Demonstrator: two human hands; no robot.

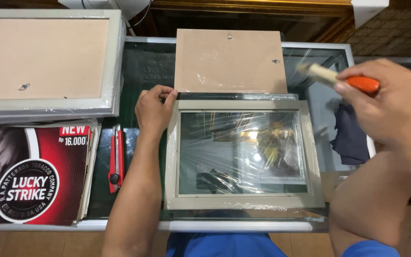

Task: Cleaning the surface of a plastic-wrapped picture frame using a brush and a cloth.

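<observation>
1. Right hand (396, 107) is nearest to the camera, raised above the right side of the glass table (319, 52). Its fingers are closed around a brush (341, 79) with an orange handle and pale bristles; the bristles point to the left, in the air.
2. Left hand (154, 110) rests on the top left corner of the picture frame (243, 154). The fingers are bent and press on the corner; they do not grip around it.
3. This frame lies flat in the middle of the table, in front of the person. It is pale grey, with a glass pane, and wrapped in thin clear plastic film.
4. I judge that the frame is light but stiff, the glass is fragile, and the film makes it slippery. It is better to hold it by the edges of the wooden border, not by the pane.
5. A brown backing board (229, 61) lies just behind the frame, touching its top edge.
6. A red cutter knife (115, 159) lies left of the left forearm; a dark cloth (350, 135) lies on the right.
7. Further left are a second frame (48, 64), face down, and a stack of printed red and black posters (39, 173).
8. No box or other container is visible, so nothing holds anything here.
</observation>
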